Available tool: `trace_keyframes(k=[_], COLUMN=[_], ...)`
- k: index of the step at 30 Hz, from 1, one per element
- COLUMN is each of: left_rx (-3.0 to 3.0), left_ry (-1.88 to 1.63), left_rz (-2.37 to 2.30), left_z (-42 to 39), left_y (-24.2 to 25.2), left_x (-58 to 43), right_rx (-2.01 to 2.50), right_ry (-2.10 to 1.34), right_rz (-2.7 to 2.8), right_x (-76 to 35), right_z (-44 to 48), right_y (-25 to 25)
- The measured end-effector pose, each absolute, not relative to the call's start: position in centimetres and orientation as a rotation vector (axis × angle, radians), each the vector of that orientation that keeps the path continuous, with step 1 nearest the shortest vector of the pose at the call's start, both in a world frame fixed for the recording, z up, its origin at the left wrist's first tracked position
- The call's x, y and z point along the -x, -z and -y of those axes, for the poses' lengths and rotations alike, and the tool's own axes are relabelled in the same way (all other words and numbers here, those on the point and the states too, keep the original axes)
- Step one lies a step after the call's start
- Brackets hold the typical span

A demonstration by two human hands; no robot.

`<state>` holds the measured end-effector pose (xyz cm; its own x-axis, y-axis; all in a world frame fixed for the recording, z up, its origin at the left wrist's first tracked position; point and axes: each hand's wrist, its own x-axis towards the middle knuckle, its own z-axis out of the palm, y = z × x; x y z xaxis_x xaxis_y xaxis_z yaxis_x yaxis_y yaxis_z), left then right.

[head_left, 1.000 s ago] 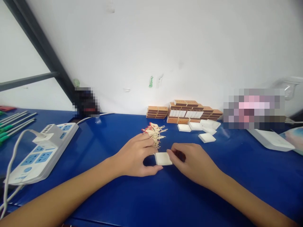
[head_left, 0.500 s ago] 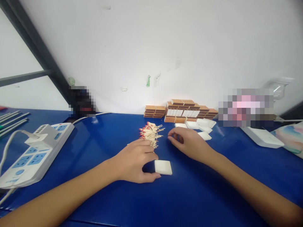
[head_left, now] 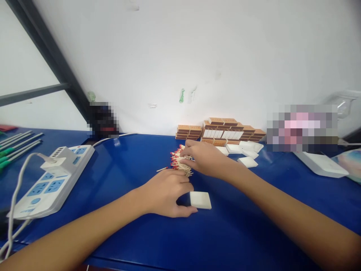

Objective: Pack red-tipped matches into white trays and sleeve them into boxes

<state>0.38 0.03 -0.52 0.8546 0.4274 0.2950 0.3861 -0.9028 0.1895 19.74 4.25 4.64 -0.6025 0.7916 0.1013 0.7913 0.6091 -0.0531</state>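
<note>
On the blue table, my left hand curls round the left side of a small white matchbox tray, thumb and fingers touching its edge. My right hand reaches left over a pile of red-tipped matches, its fingertips pinched down into the sticks. Which matches it grips is hidden by the fingers.
Brown matchbox sleeves are stacked against the white wall, with several white trays in front. A white power strip with a plug and cable lies at the left, near green-handled tools. A white flat device sits at the right.
My right hand left the white tray, swung back and then left onto the match pile. My left hand stayed at the tray.
</note>
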Motion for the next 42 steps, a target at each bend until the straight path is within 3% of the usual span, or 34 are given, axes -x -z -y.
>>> trace_keyframes(k=[8,25,34,42], left_rx=[-2.905,-2.901,-2.787,-2.730], left_ry=[-0.484,-0.526,-0.622,-0.635], left_rz=[-0.662,-0.726,-0.914,-0.948], left_z=[-0.4,-0.7,-0.6,-0.6], left_y=[0.5,0.4,0.1,0.0], left_x=[-0.2,-0.1,-0.5,-0.6], right_rx=[1.448,1.331,1.191,1.151], right_ry=[0.275,0.450,-0.039,-0.458], right_rz=[2.871,2.800,2.450,2.398], right_x=[-18.3,-20.8,-27.2,-25.9], right_z=[-3.8,-3.5,-1.1,1.7], right_y=[-5.1,-4.2,-3.2,-2.8])
